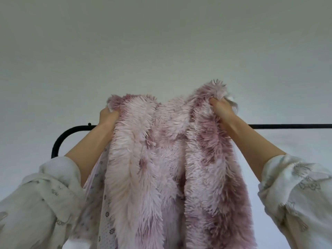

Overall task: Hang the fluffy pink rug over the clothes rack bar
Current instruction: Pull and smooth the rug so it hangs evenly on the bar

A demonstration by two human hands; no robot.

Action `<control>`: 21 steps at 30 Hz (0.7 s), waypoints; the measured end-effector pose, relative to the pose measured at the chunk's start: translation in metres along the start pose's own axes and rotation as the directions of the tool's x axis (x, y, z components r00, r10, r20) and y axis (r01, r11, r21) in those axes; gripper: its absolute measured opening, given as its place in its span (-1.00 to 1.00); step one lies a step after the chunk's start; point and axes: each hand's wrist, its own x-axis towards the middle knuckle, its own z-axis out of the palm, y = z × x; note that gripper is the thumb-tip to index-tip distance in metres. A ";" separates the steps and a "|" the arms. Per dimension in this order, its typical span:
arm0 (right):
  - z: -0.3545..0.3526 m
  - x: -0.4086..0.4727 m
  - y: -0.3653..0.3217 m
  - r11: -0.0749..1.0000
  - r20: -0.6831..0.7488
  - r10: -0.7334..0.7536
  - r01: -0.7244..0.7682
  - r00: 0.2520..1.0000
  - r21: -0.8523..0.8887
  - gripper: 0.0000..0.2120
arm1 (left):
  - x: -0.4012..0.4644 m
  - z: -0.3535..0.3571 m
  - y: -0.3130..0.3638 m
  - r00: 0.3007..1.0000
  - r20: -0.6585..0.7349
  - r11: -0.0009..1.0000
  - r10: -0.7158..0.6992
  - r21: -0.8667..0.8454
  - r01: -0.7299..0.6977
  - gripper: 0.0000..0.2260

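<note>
The fluffy pink rug (167,159) hangs in long folds in front of me, raised with its top edge above the black clothes rack bar (287,126). My left hand (107,115) grips the rug's top left corner. My right hand (220,108) grips the top right corner, held a little higher. The rug's dotted white backing (106,218) shows along its left edge. The bar runs level behind my arms; its middle stretch is hidden by the rug.
The bar curves down at its left end (59,141) into an upright post. A plain white wall (161,42) fills the background behind the rack. My pale patterned sleeves (41,203) are rolled to the elbows.
</note>
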 end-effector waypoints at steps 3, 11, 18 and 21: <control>-0.004 0.015 -0.002 0.992 -0.084 -0.025 0.014 0.996 -0.126 -0.82 | 0.016 0.005 0.002 0.998 -0.057 0.992 0.035 0.121 -0.028 -0.75; 0.004 0.001 0.074 0.951 -0.159 0.097 -0.139 0.982 -0.277 -0.72 | 0.005 0.002 -0.057 0.988 -0.157 0.887 0.014 0.458 0.060 -0.75; -0.005 -0.023 0.133 0.943 -0.190 0.243 -0.278 0.951 -0.184 -0.61 | -0.032 -0.007 -0.082 0.990 -0.136 0.948 0.023 0.318 0.022 -0.65; -0.003 -0.035 0.142 0.921 -0.208 0.277 -0.321 0.938 -0.220 -0.43 | -0.046 -0.016 -0.094 0.998 -0.006 0.972 -0.069 0.224 0.069 -0.56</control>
